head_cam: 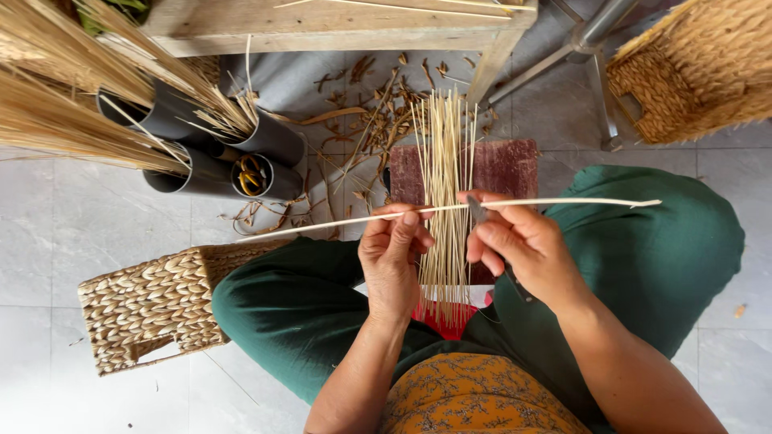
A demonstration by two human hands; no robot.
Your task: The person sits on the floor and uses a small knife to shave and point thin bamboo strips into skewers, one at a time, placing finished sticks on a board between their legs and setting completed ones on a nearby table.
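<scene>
Over the lap, between two knees in green trousers point(289, 313), a long pale reed strip point(450, 209) was held crosswise. The left hand point(392, 257) was closed on it, thumb and fingertips pinched round the strip near its middle. The right hand point(523, 245) was curled shut around a small dark-bladed knife point(482, 217), whose blade was laid against the strip just beside the left thumb.

Just beyond the hands, a bundle of thin splints point(444, 193) was laid lengthwise across a dark red board point(507, 169) on the tiled floor point(56, 233). A woven basket point(153, 305) was set touching the left knee. Farther out, grey tubes point(201, 153) stuffed with straw were lying on the floor, with dry trimmings point(378, 112) scattered beyond the board, a second woven basket point(691, 72) at the far right, and a wooden desk point(338, 24) at the top.

A slip was judged possible: with the blade so near the left thumb, a strip that split or snapped could let the edge run into the fingers. The strip's free ends could also be snagged, the left one being near the tubes.

Open room was seen mostly to the right, over the bare tiles; the left side was crowded by the basket and tubes.
</scene>
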